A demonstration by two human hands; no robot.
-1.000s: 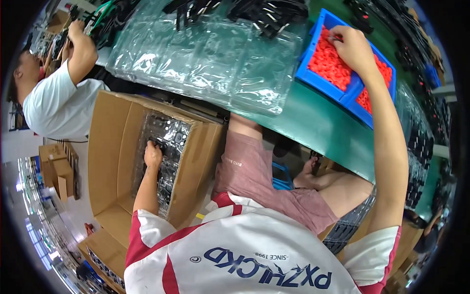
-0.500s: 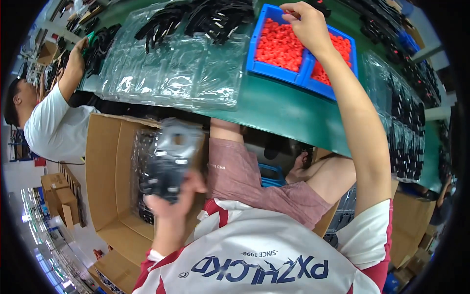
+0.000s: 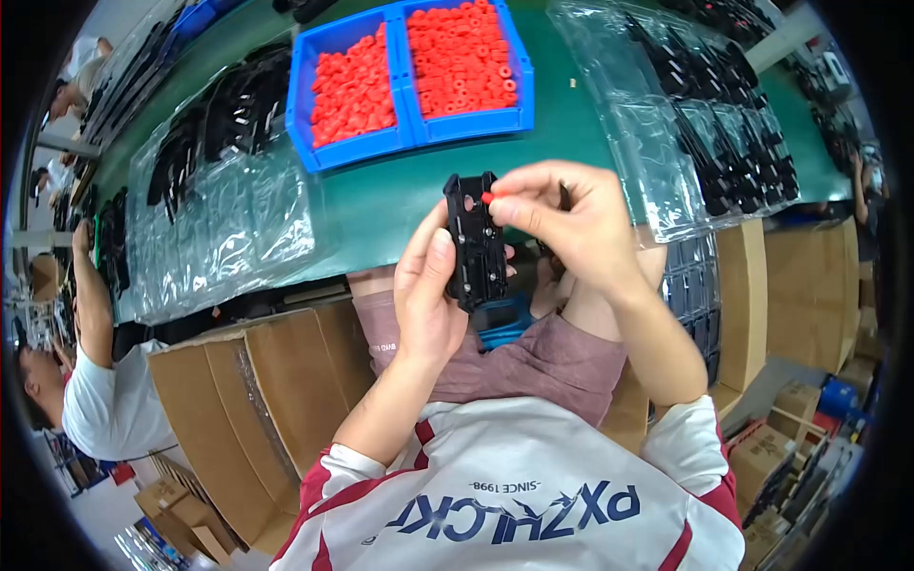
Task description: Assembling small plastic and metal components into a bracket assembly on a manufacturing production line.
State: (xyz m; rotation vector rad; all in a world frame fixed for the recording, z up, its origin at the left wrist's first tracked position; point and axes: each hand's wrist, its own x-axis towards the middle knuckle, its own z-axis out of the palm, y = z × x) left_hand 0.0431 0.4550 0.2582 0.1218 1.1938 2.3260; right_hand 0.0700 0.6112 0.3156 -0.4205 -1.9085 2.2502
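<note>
My left hand (image 3: pixel 428 309) is closed around a long black plastic housing (image 3: pixel 473 247), thumb along its left side, some fingertips showing at its right. This housing is near the centre of my clock, its long side running roughly from 12 to 6. My right hand (image 3: pixel 581 228) pinches a small red plastic piece (image 3: pixel 488 197) between thumb and forefinger, at the housing's 1 o'clock corner; whether the piece touches the housing, I cannot tell. Beyond, toward 12, stands a blue two-compartment bin (image 3: pixel 466 125), filled with red ring-shaped pieces (image 3: pixel 457 57). Between its near wall and the housing I see a strip of green tabletop (image 3: pixel 367 195). At 10 o'clock lies one transparent plastic tray (image 3: pixel 262 224), at 2 another transparent tray (image 3: pixel 633 152); between the latter and the bin, more tabletop shows. A cardboard box (image 3: pixel 205 390) stands at 8, near my left forearm.
</note>
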